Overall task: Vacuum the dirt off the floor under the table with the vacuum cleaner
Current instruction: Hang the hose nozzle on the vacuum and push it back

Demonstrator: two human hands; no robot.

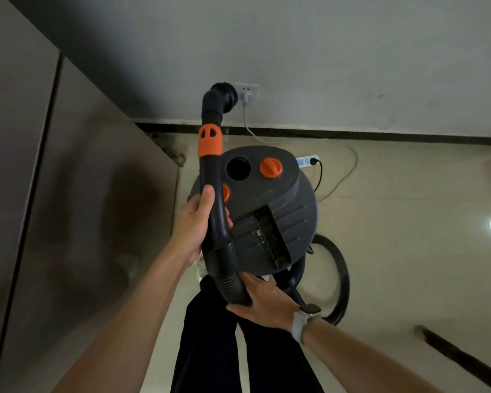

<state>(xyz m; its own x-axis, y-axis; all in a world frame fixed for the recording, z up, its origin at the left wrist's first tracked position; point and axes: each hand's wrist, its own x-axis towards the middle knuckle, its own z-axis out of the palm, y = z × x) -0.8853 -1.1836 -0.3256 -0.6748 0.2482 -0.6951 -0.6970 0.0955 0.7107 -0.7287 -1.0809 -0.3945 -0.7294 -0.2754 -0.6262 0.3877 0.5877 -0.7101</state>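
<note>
A dark grey canister vacuum cleaner [270, 211] with orange knobs stands on the beige tiled floor [394, 236] just in front of my legs. My left hand [194, 225] grips the black curved wand handle [210, 177], which has an orange collar and ends in a round brush nozzle [224, 93] raised against the wall. My right hand [262, 300], with a watch on the wrist, holds the ribbed black hose [233, 285] just below the handle. The rest of the hose loops on the floor behind the canister.
A brown cabinet or table side [77, 194] fills the left. A wall socket [248, 90] holds a white plug; its cord runs to a power strip [308, 161] on the floor behind the vacuum. A dark pole [459, 355] lies at the lower right.
</note>
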